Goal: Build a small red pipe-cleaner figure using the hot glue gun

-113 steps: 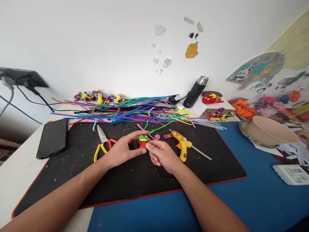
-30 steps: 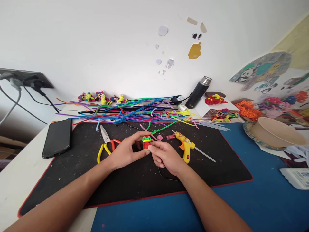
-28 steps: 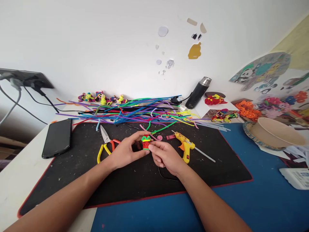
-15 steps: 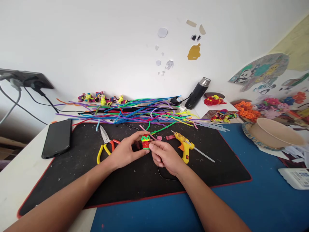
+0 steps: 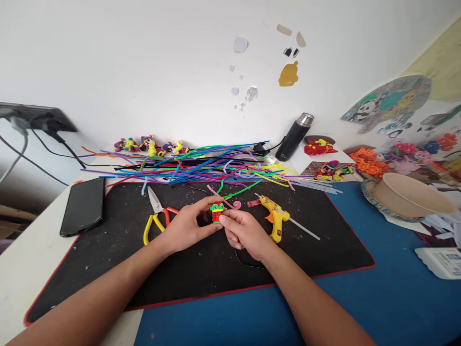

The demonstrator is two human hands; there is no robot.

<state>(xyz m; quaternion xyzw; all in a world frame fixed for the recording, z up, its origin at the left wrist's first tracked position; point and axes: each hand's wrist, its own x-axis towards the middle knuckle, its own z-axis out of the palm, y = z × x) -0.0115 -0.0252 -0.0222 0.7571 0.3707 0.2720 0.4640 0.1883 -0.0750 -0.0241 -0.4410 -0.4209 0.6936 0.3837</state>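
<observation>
A small red figure (image 5: pixel 217 214) with green and yellow bands is held upright above the black mat (image 5: pixel 162 274). My left hand (image 5: pixel 189 223) grips it from the left, thumb at its base and fingers around its back and top. The thumb and fingertips of my right hand (image 5: pixel 243 230) pinch its lower right side. Scissors (image 5: pixel 156 211) with red and yellow handles lie left of my left hand. A yellow glue gun (image 5: pixel 276 216) lies to the right of my right hand. Just behind the figure are a pink curled strip (image 5: pixel 236 205) and green strips (image 5: pixel 248 190).
Many coloured pipe cleaners (image 5: pixel 201 166) lie along the wall, with small figures (image 5: pixel 151 145) behind them. A black phone (image 5: pixel 83 206) is at left. A black flask (image 5: pixel 294 137) leans at the back right. Farther right are a bowl (image 5: pixel 414 194) and orange flowers (image 5: pixel 367 163).
My right thumb has shifted slightly left and now covers more of the figure's lower right side. The camera view has moved slightly. Both hands keep their hold.
</observation>
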